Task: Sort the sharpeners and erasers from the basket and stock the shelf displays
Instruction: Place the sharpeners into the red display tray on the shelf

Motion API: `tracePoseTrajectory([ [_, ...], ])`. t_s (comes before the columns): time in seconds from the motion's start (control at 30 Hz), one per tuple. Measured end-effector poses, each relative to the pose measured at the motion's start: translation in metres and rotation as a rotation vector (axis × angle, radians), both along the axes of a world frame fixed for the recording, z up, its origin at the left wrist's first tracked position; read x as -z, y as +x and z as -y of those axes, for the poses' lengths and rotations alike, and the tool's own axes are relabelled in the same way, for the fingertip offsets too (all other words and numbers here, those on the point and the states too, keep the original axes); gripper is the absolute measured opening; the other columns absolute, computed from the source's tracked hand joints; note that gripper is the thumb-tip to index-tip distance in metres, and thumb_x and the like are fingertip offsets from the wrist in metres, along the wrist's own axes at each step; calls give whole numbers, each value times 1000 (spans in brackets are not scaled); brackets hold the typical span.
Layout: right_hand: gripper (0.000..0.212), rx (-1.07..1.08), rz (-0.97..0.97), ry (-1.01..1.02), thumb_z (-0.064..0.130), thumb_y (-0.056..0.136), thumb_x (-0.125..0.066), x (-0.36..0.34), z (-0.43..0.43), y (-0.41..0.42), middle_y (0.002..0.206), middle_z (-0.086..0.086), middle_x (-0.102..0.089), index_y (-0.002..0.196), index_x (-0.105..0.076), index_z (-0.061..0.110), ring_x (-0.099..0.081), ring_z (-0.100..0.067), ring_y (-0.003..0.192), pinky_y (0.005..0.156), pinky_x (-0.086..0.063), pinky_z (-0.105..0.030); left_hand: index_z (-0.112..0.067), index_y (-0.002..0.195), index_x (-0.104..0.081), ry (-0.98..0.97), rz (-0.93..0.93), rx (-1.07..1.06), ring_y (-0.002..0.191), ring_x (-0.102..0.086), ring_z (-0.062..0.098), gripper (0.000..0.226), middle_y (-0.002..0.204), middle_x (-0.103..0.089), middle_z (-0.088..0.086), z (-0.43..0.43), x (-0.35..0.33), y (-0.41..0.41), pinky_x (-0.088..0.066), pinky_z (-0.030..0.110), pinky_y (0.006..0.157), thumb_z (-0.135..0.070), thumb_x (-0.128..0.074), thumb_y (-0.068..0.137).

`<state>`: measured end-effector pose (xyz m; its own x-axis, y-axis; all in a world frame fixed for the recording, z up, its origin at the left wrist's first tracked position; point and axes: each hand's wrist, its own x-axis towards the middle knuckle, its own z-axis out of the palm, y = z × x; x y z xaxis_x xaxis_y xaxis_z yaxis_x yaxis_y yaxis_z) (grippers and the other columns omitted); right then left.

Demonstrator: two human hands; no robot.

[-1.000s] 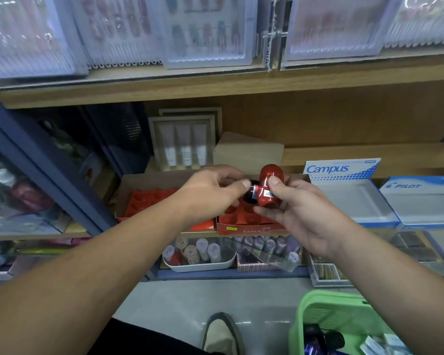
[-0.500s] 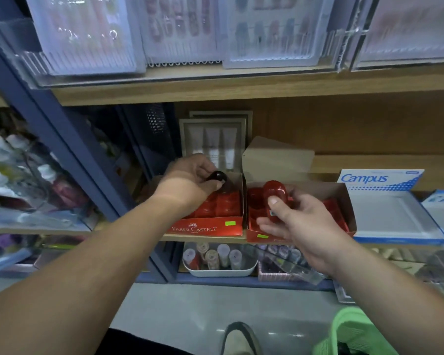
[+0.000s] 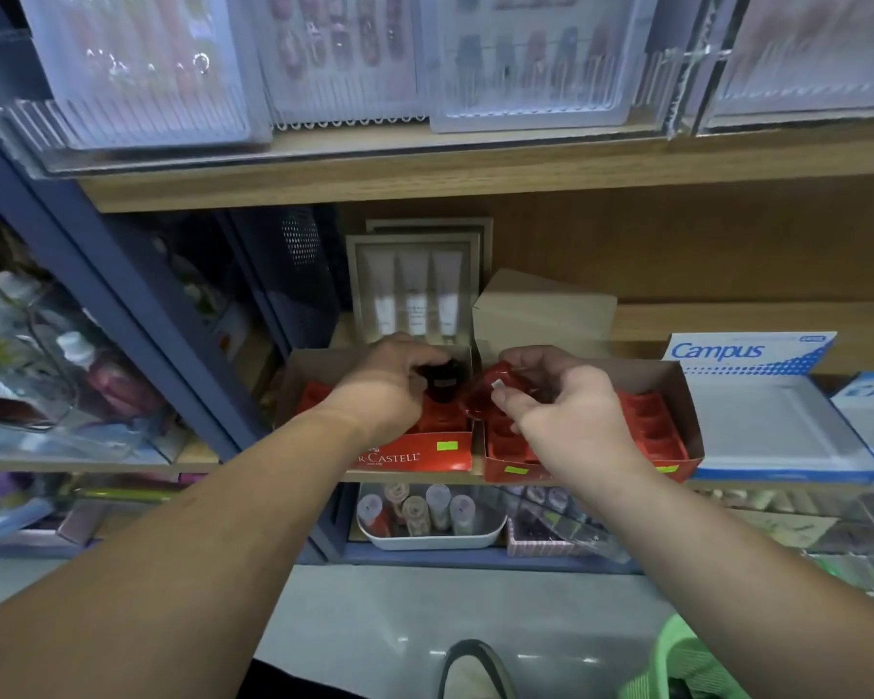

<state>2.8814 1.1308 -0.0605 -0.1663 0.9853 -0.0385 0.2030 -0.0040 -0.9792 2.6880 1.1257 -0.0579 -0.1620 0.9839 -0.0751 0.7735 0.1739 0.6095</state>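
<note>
Left hand (image 3: 384, 391) grips rounded black sharpener (image 3: 442, 383); right hand (image 3: 566, 411) pinches glossy red egg-shaped sharpener (image 3: 485, 398) over cardboard trays (image 3: 677, 396).

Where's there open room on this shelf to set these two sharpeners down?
Open: empty red slots in the right display box, right of the right hand; a tray strip in the left display box, left of the left hand. Crowded: the middle, around the black sharpener and red sharpener.

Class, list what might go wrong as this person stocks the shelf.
Both red cardboard display boxes sit at the wooden shelf's edge; the left hand pressing in the black rounded sharpener could tip one. The right hand's red rounded sharpener hangs tilted over the boxes' shared wall and may miss its slot.
</note>
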Motion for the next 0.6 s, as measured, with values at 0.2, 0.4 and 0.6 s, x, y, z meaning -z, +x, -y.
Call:
tracePoseTrajectory([
  [0.2, 25, -71, 176, 85, 19, 82, -83, 4, -17, -25, 95, 11, -72, 97, -67, 30, -67, -6, 91, 83, -54, -21, -29, 128, -65, -66, -96, -39, 102, -63, 8, 39, 113, -67, -11, 24, -12, -23, -51, 24, 90, -24, -75, 91],
  [0.4, 21, -163, 462, 150, 23, 81, -83, 17, -28, -38, 98, 10, -73, 91, -68, 34, -65, -14, 92, 87, -54, -30, -37, 132, -63, -226, -236, 35, 113, -59, 11, 43, 127, -64, -12, 40, -3, -27, -49, 27, 95, -54, -65, 93],
  [0.6, 17, -281, 802, 289, 25, 93, -70, 1, -32, -41, 116, 1, -66, 108, -69, 33, -62, -23, 103, 84, -50, -28, -39, 110, -74, -221, -125, 1, 107, -61, 7, 28, 113, -67, -19, 38, 3, -31, -52, 29, 97, -53, -73, 86],
])
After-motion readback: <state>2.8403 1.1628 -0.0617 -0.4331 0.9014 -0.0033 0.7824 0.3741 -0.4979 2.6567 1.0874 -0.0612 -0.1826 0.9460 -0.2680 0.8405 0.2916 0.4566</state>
